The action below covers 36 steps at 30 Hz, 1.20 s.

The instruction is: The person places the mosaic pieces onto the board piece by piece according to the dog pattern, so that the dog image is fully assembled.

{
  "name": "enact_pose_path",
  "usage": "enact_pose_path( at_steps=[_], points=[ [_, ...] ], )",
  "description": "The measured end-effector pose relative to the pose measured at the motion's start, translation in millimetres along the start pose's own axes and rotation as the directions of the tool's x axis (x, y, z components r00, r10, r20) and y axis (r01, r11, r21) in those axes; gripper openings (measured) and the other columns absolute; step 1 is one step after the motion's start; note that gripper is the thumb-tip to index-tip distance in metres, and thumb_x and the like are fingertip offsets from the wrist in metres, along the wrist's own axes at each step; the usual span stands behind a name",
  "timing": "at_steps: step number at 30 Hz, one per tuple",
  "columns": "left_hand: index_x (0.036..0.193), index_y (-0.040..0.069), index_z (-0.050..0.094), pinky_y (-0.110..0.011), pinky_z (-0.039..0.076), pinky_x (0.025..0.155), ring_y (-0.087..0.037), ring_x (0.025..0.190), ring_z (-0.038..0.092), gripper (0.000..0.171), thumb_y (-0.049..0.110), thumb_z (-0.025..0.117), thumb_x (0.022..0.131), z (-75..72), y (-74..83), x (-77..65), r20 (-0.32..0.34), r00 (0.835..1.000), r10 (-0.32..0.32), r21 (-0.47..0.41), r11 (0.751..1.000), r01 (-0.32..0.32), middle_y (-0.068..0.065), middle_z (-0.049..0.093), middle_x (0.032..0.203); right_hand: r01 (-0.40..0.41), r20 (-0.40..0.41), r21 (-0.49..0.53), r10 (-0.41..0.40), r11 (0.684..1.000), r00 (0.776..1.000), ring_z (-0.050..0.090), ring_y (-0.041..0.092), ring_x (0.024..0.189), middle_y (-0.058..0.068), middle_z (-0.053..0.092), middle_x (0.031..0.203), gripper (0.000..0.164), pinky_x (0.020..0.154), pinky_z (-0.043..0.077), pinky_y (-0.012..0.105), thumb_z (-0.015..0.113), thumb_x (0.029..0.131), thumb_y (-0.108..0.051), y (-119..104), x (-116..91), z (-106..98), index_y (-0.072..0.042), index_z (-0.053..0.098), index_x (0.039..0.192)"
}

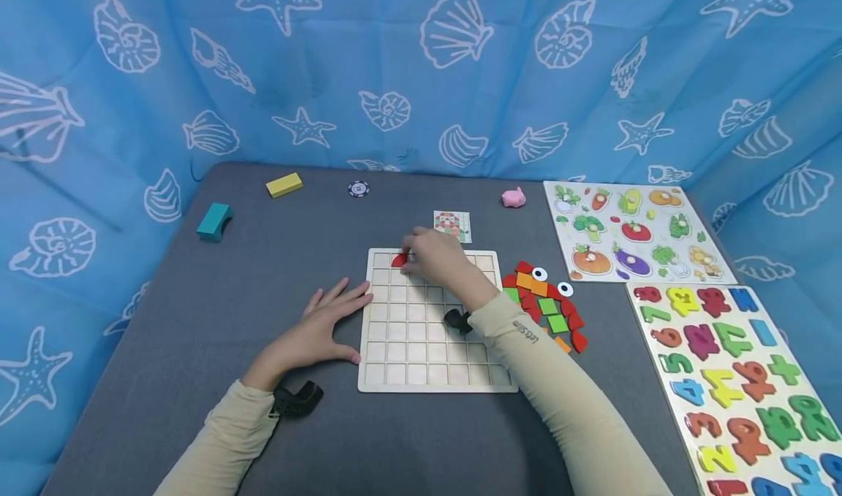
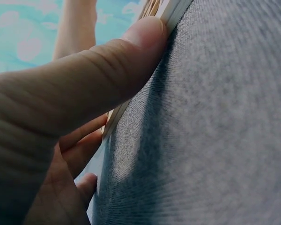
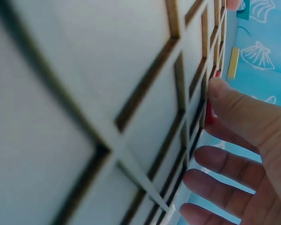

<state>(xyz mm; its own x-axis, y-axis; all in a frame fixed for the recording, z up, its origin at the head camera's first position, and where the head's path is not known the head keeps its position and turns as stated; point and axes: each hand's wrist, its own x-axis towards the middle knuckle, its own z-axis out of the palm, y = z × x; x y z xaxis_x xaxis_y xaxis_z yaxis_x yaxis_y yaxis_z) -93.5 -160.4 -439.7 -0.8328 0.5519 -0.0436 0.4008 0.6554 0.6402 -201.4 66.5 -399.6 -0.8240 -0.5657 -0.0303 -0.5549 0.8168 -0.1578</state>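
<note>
A pale wooden grid board (image 1: 397, 332) lies on the grey table. My right hand (image 1: 439, 258) is over its far rows, and in the right wrist view thumb and forefinger pinch a small red tile (image 3: 209, 112). Another red tile (image 1: 398, 261) sits in a far-row cell, just left of those fingers. My left hand (image 1: 314, 332) lies spread at the board's left side, thumb and fingertips against the edge; the left wrist view shows the thumb (image 2: 145, 35) at the rim. Beyond the board is a small picture card (image 1: 464, 227), partly behind my right hand.
Right of the board lie red, orange and green tiles (image 1: 558, 323) with eye pieces (image 1: 565, 289). Farther right are a vegetable puzzle (image 1: 618, 211) and a number puzzle (image 1: 664, 372). A pink pig (image 1: 514, 197), poker chip (image 1: 358, 188), yellow block (image 1: 284, 185) and teal block (image 1: 214, 222) stand along the back.
</note>
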Motion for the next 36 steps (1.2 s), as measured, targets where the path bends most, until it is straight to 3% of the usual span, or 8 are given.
enact_pose_path(
  at_steps=[5,9,15,23,29,36],
  points=[
    [0.14,0.02,0.031,-0.059,-0.001,0.1,-0.029,0.136,0.005,0.096,0.043,0.077,0.059,0.4,-2.4,-0.7,-0.016,1.0,0.024,-0.008,1.0,-0.024,0.0,0.022,0.147,-0.033,0.024,0.055,0.032,0.998,0.999,0.058,0.016,0.085,-0.001,0.058,0.097,0.029,0.068,0.047,0.034,0.067,0.079,-0.033,5.7,-6.6,-9.5,-0.019,0.064,0.104],
    [0.14,0.02,0.03,-0.058,-0.001,0.101,-0.028,0.136,0.005,0.096,0.045,0.076,0.059,0.0,-4.1,0.5,-0.015,0.999,0.031,-0.012,0.999,-0.031,0.001,0.02,0.147,-0.083,0.007,0.098,0.083,0.992,0.997,0.057,0.018,0.092,0.002,0.06,0.103,0.031,0.074,0.047,0.039,0.066,0.08,-0.028,23.0,-22.6,-25.0,-0.017,0.062,0.108],
    [0.141,0.021,0.029,-0.056,-0.002,0.102,-0.026,0.137,0.003,0.096,0.048,0.074,0.06,1.2,-5.5,1.8,-0.005,0.999,0.037,-0.013,0.999,-0.037,0.003,0.019,0.148,-0.133,-0.08,0.138,0.145,0.982,0.986,0.058,0.021,0.085,0.005,0.061,0.096,0.03,0.071,0.047,0.039,0.068,0.078,-0.023,68.6,-69.5,-41.5,-0.01,0.064,0.104],
    [0.14,0.019,0.03,-0.057,-0.002,0.101,-0.028,0.136,0.005,0.096,0.048,0.074,0.06,-0.6,-5.1,-1.3,-0.014,0.999,0.041,-0.021,0.999,-0.041,0.001,0.02,0.148,-0.234,0.005,0.141,0.235,0.962,0.972,0.054,0.02,0.078,0.007,0.058,0.091,0.022,0.067,0.045,0.037,0.065,0.081,-0.023,112.0,-125.9,-31.2,-0.01,0.066,0.099],
    [0.14,0.018,0.03,-0.057,-0.002,0.101,-0.029,0.136,0.005,0.095,0.047,0.075,0.06,-0.9,-4.0,-2.0,-0.014,0.999,0.039,-0.023,0.999,-0.039,0.0,0.02,0.147,-0.262,0.009,0.096,0.263,0.96,0.965,0.051,0.018,0.071,0.006,0.055,0.083,0.016,0.059,0.043,0.032,0.066,0.08,-0.023,118.9,-137.8,-19.8,-0.011,0.068,0.091],
    [0.14,0.019,0.03,-0.056,-0.002,0.102,-0.027,0.136,0.005,0.095,0.045,0.075,0.061,-0.1,-3.9,-1.9,-0.014,1.0,0.028,-0.018,0.999,-0.028,0.001,0.02,0.147,-0.303,0.011,0.059,0.303,0.951,0.953,0.051,0.02,0.071,0.008,0.055,0.087,0.021,0.06,0.045,0.035,0.067,0.078,-0.025,119.9,-137.4,-16.7,-0.009,0.066,0.092]
  ],
)
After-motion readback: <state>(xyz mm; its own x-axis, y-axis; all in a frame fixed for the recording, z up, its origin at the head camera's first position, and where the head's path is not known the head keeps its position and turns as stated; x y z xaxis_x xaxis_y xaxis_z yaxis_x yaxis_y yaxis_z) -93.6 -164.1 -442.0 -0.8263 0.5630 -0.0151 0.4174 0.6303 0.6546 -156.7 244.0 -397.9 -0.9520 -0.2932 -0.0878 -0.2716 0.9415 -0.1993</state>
